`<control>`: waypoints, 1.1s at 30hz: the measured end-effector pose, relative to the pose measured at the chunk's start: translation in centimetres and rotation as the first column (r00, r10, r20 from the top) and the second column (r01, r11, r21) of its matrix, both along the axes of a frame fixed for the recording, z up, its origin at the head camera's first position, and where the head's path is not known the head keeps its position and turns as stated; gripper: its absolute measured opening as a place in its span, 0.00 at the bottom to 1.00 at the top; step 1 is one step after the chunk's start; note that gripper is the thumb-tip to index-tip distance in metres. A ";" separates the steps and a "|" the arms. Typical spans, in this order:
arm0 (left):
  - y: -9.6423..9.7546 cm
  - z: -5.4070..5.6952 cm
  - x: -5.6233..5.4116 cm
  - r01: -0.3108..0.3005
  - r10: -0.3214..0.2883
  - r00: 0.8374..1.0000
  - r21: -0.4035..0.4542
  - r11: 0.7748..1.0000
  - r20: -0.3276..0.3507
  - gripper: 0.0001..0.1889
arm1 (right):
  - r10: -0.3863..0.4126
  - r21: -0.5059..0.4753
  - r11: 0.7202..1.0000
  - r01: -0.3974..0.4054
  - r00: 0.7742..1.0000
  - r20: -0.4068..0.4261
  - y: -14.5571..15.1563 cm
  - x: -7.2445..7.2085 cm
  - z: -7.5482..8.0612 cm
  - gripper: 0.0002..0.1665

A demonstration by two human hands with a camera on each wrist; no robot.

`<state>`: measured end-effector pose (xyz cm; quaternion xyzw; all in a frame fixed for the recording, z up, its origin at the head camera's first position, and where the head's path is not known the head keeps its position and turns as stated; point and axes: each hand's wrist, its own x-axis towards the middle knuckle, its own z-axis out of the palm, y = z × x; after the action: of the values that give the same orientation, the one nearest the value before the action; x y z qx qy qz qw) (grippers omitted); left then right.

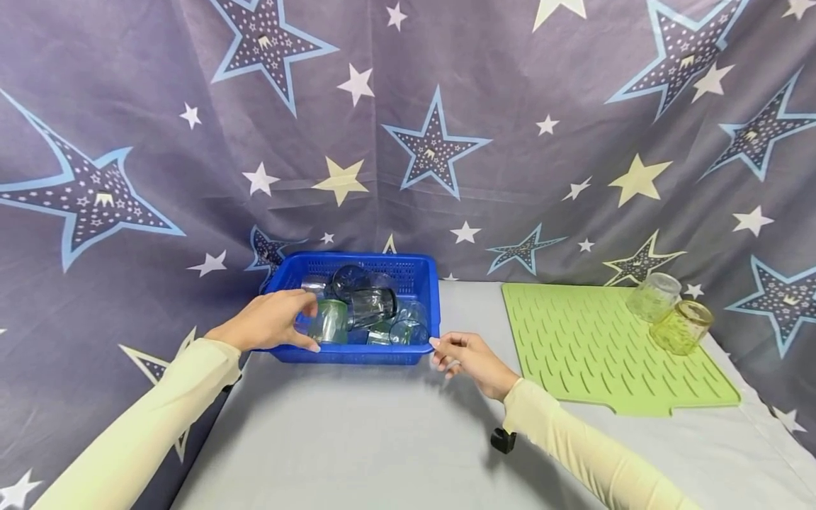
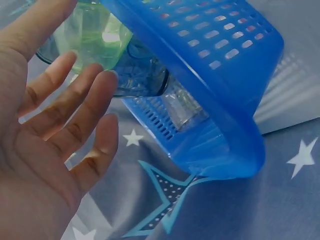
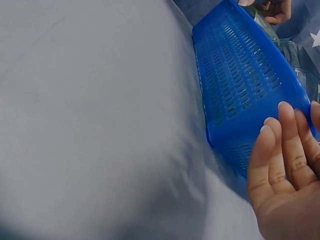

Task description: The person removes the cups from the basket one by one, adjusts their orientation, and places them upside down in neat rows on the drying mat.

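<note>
A blue plastic basket (image 1: 435, 301) with slotted walls holds several glasses, some clear, some dark. Near its front left sits a green-tinted glass (image 1: 331, 322). My left hand (image 1: 277, 322) reaches over the basket's front left, thumb by the front rim and fingers spread beside the green glass. In the left wrist view its fingers (image 2: 95, 105) are loosely bent, with a gap to that glass. At the front right corner, my right hand (image 1: 468, 360) pinches the basket's rim between thumb and forefinger. Its other fingers (image 3: 287, 145) lie outside the wall.
On the right lies a green ridged drying mat (image 1: 574, 347). A clear textured glass (image 1: 654, 297) and a yellow glass (image 1: 681, 328) stand upside down near its right edge. Behind the grey table (image 1: 357, 439) hangs a star-patterned cloth (image 1: 440, 212).
</note>
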<state>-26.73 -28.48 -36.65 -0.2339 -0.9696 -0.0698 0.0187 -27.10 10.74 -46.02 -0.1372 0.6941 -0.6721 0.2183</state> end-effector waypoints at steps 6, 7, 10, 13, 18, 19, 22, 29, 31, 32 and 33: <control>0.3 0.4 0.8 0.032 -0.036 0.998 -0.082 0.996 -0.049 0.24 | -0.003 0.005 1.000 0.003 1.000 0.009 -0.1 0.1 0.1 0.18; 0.2 0.4 0.8 0.043 -0.049 0.996 -0.093 0.995 -0.071 0.23 | -0.004 0.005 1.000 0.004 1.000 0.011 -0.1 0.1 0.0 0.17; 0.0 0.1 0.8 0.092 -0.115 0.976 -0.128 0.987 -0.185 0.16 | -0.006 0.005 1.000 0.006 1.000 0.007 -0.1 0.2 -0.1 0.17; -0.2 -0.4 0.6 0.109 -0.154 0.933 -0.151 0.982 -0.325 0.09 | -0.004 0.005 1.000 0.004 1.000 0.003 -0.1 0.2 -0.2 0.18; -0.8 -0.9 0.3 0.015 -0.055 0.914 -0.100 0.995 -0.402 0.08 | 0.005 0.004 1.000 -0.005 1.000 -0.004 0.0 0.1 -0.2 0.18; -0.9 -0.9 0.3 -0.009 -0.024 0.918 -0.081 0.997 -0.395 0.08 | 0.005 0.002 1.000 -0.005 1.000 -0.004 0.0 0.1 -0.2 0.18; -1.2 -1.1 0.2 -0.063 0.049 0.926 -0.027 0.998 -0.375 0.08 | 0.003 -0.003 1.000 -0.003 1.000 0.000 0.0 0.1 -0.2 0.18; -2.1 -1.5 0.3 -0.137 0.170 0.935 0.126 0.983 -0.311 0.09 | 0.000 0.005 1.000 0.000 1.000 -0.007 0.1 0.1 0.0 0.18; -2.3 -1.5 0.4 -0.150 0.192 0.936 0.162 0.975 -0.294 0.10 | -0.001 0.005 1.000 0.001 1.000 -0.007 0.1 0.0 0.1 0.18; -2.4 -1.5 0.4 -0.155 0.202 0.936 0.178 0.972 -0.288 0.10 | -0.001 0.003 1.000 0.001 1.000 -0.007 0.1 0.0 0.1 0.18; -2.5 -1.5 0.4 -0.157 0.209 0.935 0.192 0.969 -0.286 0.10 | -0.002 0.004 1.000 0.002 1.000 -0.004 0.1 0.0 0.1 0.18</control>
<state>-26.34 -30.96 -38.16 -0.1480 -0.9634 -0.1115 0.1936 -27.10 10.86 -45.87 -0.1375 0.6958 -0.6708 0.2168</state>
